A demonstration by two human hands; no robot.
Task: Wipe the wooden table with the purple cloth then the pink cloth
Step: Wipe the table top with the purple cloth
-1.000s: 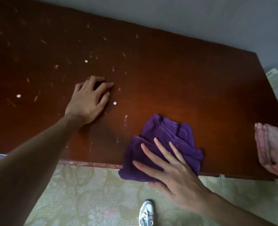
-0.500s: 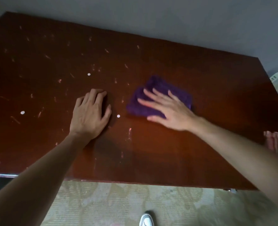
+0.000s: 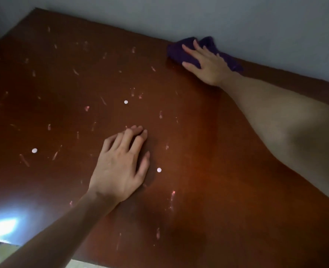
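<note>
We are pressing the purple cloth (image 3: pixel 181 53) against the wooden table (image 3: pixel 208 151) at its far edge, up at about one o'clock from the middle of the tabletop, where the wood meets the grey wall (image 3: pixel 256 22). Our right hand (image 3: pixel 206 64) is lying flat on top of it, fingers straight and spread, pushing down rather than gripping; the cloth is bunching out on both sides of the hand, its long axis running roughly from ten o'clock to four o'clock along the wall. Our left hand (image 3: pixel 119 167) is bracing on the bare wood near the middle, fingers slightly bent, tips and palm touching the surface and holding nothing. The right hand is the nearer one to the cloth by far; the left is well apart from it. Pale scuffs (image 3: pixel 172 198) and small white dots (image 3: pixel 159 170) are lying toward seven o'clock from the cloth, so we judge the next stroke should be drawing back that way. The pink cloth is not in view.
</note>
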